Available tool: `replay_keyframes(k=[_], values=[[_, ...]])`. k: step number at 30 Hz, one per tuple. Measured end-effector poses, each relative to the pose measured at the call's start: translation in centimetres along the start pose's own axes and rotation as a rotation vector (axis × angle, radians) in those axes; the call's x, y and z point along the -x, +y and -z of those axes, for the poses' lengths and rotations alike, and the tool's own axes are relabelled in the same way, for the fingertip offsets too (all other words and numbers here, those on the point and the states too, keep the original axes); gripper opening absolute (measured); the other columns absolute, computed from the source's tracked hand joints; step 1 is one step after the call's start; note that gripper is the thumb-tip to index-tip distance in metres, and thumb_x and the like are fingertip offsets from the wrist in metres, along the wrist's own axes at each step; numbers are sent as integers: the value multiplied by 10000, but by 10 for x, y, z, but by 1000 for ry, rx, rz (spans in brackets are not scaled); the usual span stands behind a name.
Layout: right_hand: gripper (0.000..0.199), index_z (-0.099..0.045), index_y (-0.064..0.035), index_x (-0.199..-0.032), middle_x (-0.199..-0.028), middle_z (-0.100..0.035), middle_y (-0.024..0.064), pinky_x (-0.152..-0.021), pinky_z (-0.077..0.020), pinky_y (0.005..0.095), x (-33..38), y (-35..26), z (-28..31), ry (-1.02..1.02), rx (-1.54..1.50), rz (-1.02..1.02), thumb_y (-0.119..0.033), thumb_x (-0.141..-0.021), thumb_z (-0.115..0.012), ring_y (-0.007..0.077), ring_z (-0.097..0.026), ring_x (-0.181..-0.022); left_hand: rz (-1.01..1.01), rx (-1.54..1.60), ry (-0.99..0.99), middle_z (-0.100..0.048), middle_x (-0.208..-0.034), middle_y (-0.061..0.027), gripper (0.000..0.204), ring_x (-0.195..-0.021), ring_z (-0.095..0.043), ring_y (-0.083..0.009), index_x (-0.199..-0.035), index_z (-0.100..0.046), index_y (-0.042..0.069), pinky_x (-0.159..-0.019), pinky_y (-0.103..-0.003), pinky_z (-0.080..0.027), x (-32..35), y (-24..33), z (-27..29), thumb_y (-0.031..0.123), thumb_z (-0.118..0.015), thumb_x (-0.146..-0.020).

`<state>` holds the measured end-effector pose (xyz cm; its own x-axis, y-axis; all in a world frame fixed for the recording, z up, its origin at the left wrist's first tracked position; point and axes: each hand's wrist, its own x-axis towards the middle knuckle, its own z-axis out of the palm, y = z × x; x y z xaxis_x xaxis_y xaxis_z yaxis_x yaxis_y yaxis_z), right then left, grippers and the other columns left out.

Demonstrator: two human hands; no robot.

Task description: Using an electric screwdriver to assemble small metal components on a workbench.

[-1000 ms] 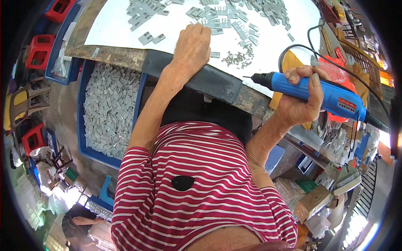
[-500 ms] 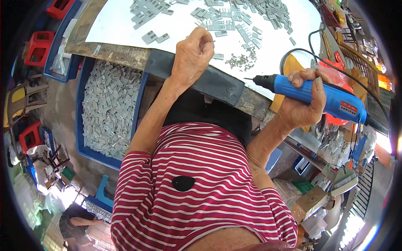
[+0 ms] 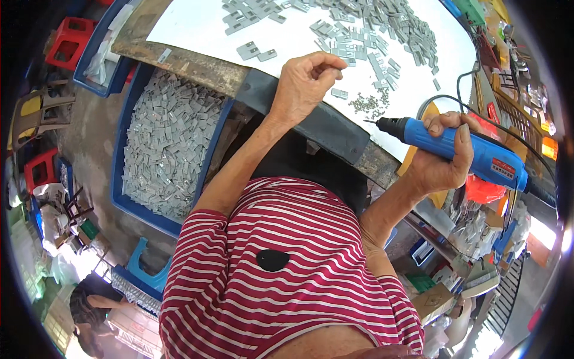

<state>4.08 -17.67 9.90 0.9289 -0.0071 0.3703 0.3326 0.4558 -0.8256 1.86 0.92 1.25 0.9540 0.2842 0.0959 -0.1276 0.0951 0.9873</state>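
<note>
My right hand grips a blue electric screwdriver with a black cord, its bit pointing left over the table edge. Over the near edge of the white table my left hand is raised with fingertips pinched together; whether something small sits between them I cannot tell. A little pile of screws lies between the two hands. Several small grey metal plates are scattered across the table beyond.
A blue crate full of grey metal plates stands on the floor at my left. Red stools sit further left. Boxes and clutter crowd the right side. Another person is at the lower left.
My left hand has lifted off the table and curled its fingers into a pinch. The screwdriver has stayed roughly level in my right hand.
</note>
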Motion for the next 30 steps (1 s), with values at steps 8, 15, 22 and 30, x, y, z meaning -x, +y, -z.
replay_keyframes(k=[8, 15, 22, 30], values=[[256, -515, 38, -998, -735, -577, 191, -568, -431, 347, -5, 5, -7, 46, -63, 19, -29, -751, -535, 216, -514, -554, -9, 121, -40, -649, -849, -55, 144, -790, -594, -84, -925, -657, 1, -687, -184, -458, -1, -2, 1, 15, -572, -810], [243, -525, 49, -962, -705, -580, 188, -541, -445, 354, -6, 7, -8, 87, -19, 37, -24, -732, -557, 218, -519, -524, -7, 80, -99, -652, -885, -57, 148, -800, -596, -99, -942, -656, -8, -731, -203, -471, 1, -3, 0, 26, -585, -817], [238, -533, 47, -951, -698, -594, 185, -527, -449, 350, -3, 9, -8, 94, -6, 61, -27, -727, -561, 215, -536, -525, -17, 57, -60, -635, -743, -20, 147, -650, -527, -41, -927, -672, 14, -560, -176, -410, 3, -5, -1, 66, -603, -808], [238, -544, 40, -953, -708, -597, 181, -528, -443, 343, 1, 6, -6, 108, -41, 46, -31, -726, -561, 209, -527, -519, 11, 166, -99, -652, -837, -65, 154, -778, -606, -96, -942, -654, -11, -701, -194, -477, 3, -1, -2, 28, -602, -802]])
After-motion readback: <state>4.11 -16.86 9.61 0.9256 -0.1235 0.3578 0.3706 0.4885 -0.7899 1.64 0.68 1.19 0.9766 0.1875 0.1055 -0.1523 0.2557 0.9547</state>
